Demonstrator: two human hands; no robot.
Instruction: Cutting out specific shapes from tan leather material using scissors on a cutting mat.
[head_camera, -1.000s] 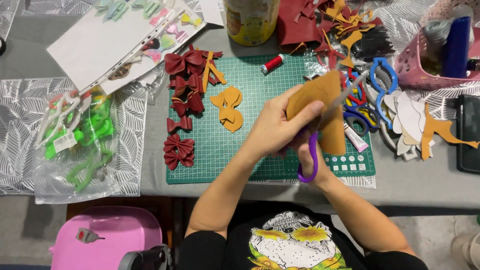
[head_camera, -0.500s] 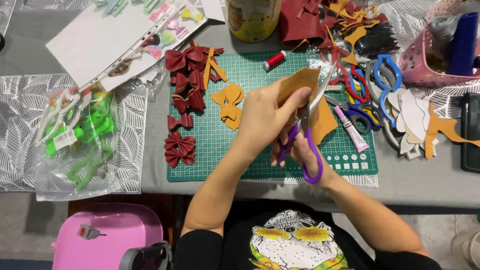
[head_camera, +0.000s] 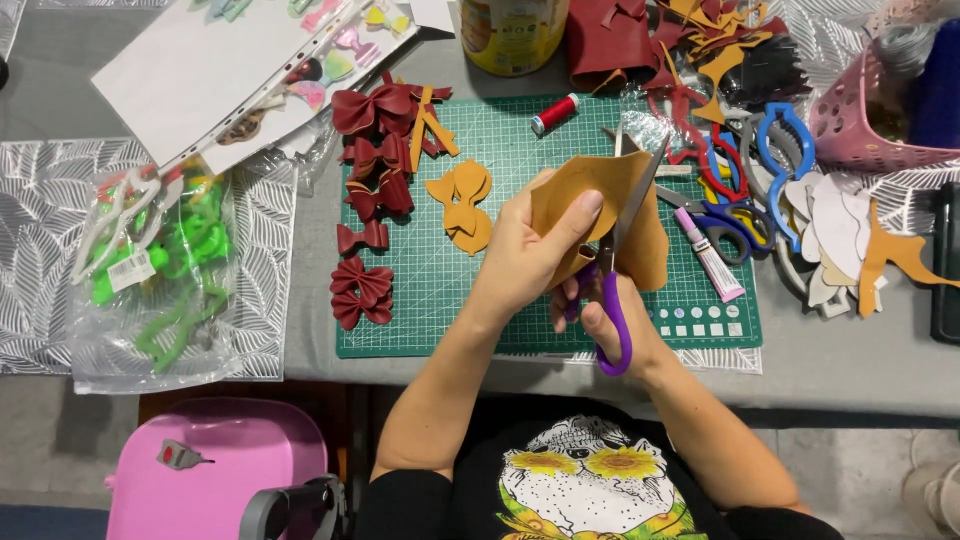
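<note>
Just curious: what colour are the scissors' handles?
Purple, on the scissors in the right hand; head view shows it.

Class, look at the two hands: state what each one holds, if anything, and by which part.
The left hand pinches the mustard-yellow leather piece by its left edge. The right hand holds the purple-handled scissors by the handle loops, blades open around the piece.

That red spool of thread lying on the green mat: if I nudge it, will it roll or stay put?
The red spool of thread lies on its side on the cutting mat, so it would probably roll across its axis. It looks small and likely light, so a slight push should move it. The wound thread may give some grip for pinching.
</note>
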